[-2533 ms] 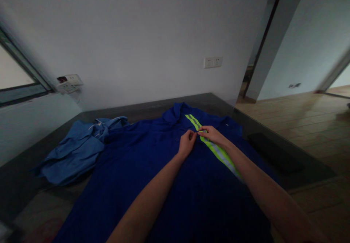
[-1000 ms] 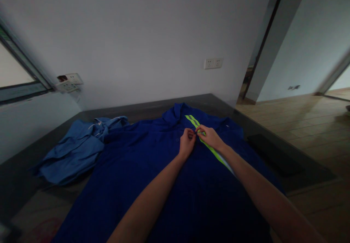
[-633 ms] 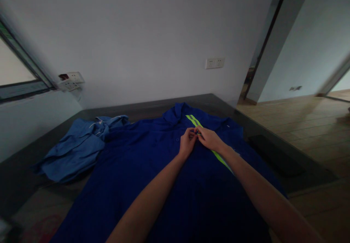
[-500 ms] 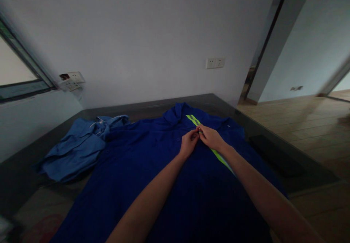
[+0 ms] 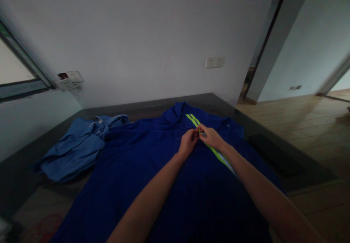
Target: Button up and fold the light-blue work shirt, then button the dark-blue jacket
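A dark blue work jacket (image 5: 153, 155) lies spread over the table, its collar toward the wall. A yellow-green and silver reflective strip (image 5: 217, 154) slants across its front. At the upper part of this strip, my left hand (image 5: 188, 141) is closed, thumb and fingertips pinching the jacket's cloth. My right hand (image 5: 210, 137) is closed right beside it, gripping the strip's edge. The fingertips of both hands meet, and whatever small part lies between them is hidden. A small round button (image 5: 178, 139) shows on the cloth left of my left hand.
Crumpled lighter blue clothing (image 5: 75, 150) lies at the left on the dark table (image 5: 147, 106). A flat black object (image 5: 275, 155) rests near the table's right edge. Behind stands a pale wall (image 5: 153, 46) with sockets (image 5: 214, 62). Wooden flooring (image 5: 306, 115) extends to the right.
My fingers have shifted slightly at the same spot on the strip, and a little more of the strip shows beside my right hand. The jacket stays in place.
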The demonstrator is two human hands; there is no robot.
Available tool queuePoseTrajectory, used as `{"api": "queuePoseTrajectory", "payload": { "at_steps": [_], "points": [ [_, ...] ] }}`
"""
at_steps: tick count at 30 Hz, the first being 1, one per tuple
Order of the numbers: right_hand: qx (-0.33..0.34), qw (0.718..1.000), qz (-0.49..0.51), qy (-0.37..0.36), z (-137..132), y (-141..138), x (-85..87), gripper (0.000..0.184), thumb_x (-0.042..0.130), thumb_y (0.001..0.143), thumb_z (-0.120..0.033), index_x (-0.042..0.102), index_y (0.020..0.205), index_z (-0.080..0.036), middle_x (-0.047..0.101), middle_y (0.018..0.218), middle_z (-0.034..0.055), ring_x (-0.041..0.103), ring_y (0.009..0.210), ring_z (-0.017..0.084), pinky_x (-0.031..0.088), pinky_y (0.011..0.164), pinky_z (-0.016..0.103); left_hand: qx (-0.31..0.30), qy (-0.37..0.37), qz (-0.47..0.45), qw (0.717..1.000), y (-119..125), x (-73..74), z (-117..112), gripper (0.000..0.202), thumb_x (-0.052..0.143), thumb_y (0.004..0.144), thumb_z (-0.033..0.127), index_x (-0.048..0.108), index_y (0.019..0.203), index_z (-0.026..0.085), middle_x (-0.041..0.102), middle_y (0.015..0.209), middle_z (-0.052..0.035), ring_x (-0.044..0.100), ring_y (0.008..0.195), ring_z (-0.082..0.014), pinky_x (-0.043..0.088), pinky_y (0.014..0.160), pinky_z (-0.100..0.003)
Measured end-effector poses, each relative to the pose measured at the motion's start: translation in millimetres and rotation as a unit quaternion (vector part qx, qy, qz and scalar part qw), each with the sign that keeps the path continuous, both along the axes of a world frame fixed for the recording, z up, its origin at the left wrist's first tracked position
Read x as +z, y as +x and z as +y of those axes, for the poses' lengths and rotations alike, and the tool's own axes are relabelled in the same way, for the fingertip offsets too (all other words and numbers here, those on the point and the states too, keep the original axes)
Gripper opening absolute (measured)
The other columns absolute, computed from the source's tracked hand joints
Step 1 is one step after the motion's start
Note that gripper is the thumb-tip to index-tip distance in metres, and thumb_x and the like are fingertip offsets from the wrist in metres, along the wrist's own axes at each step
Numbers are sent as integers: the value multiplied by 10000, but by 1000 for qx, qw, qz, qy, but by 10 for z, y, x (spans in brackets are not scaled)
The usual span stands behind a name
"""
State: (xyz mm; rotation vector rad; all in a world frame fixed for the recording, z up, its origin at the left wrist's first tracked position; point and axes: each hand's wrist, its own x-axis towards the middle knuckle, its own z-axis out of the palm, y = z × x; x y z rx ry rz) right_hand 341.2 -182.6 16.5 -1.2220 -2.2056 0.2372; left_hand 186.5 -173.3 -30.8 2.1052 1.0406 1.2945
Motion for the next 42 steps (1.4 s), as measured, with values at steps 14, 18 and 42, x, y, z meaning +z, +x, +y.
{"api": "queuePoseTrajectory", "payload": {
  "at_steps": [14,18,42],
  "points": [
    [40,998,47,-14,22,26,3,194,495,713,-152,533,893,-211,619,814,0,584,749,163,407,743,255,27,102,132,986,-87,67,-1,183,612,819,183,554,992,201,640,992,-64,564,973,-227,375,918,-383],
    [45,997,65,-13,-8,9,43,176,486,717,-153,536,877,-208,598,768,-13,570,716,154,400,716,246,49,100,130,985,-81,90,-30,137,621,820,217,561,942,204,629,932,-51,555,940,-216,382,879,-354],
    [-60,997,43,-28,231,258,-146,166,623,795,-323,713,882,-212,708,859,37,634,826,202,430,759,291,126,6,174,977,-688,182,59,225,533,804,107,583,997,211,620,958,-47,575,954,-207,443,856,-352]
  ]
}}
